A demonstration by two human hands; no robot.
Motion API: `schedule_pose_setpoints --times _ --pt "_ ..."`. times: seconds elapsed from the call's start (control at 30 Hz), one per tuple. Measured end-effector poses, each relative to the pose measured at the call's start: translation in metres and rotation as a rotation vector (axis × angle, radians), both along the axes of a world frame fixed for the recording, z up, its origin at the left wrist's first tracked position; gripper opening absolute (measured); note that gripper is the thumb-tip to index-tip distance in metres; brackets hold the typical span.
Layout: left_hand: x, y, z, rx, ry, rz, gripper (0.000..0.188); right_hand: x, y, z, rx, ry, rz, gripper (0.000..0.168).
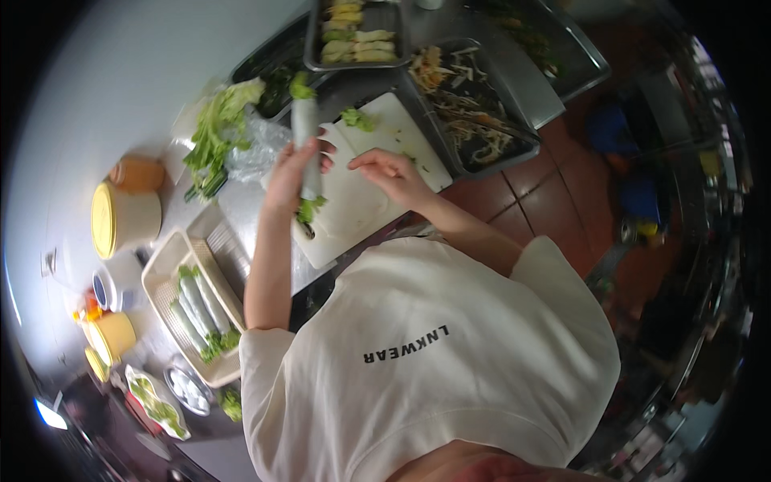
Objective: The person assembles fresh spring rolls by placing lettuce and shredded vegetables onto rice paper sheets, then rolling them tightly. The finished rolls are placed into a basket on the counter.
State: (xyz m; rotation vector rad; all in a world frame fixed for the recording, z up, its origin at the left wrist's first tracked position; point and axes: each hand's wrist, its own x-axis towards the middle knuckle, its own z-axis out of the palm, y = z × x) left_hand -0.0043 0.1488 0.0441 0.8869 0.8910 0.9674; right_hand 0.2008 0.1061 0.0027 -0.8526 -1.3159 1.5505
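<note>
My left hand [292,172] grips a long white-wrapped roll [306,126] with green lettuce sticking out at both ends. It is held over the left side of a white cutting board [355,199]. My right hand [388,172] hovers over the board, its fingers partly bent and apart, with nothing seen in it. A piece of lettuce [358,119] and small green scraps lie on the board's far part. Several similar rolls [202,304] lie side by side in a cream plastic basket [158,301] at the left.
Leafy lettuce [220,120] lies by a clear plastic bag [258,150] left of the board. A metal tray of shredded food [530,147] stands right; another tray with yellowish rolls [312,51] stands beyond. Lidded tubs [141,214] line the wall. A bowl of white pieces [188,388] sits lower left.
</note>
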Motion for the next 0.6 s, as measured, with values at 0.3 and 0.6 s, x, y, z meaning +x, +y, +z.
schedule_pose_setpoints --times 0.3,0.6 --pt "-0.106 -0.109 0.042 -0.08 0.403 0.528 0.035 0.082 -0.001 -0.028 -0.011 -0.18 -0.242 0.018" --pt "-0.257 -0.208 0.027 -0.424 1.706 0.785 0.057 0.068 0.028 -0.004 -0.011 -0.201 -0.101 0.02"
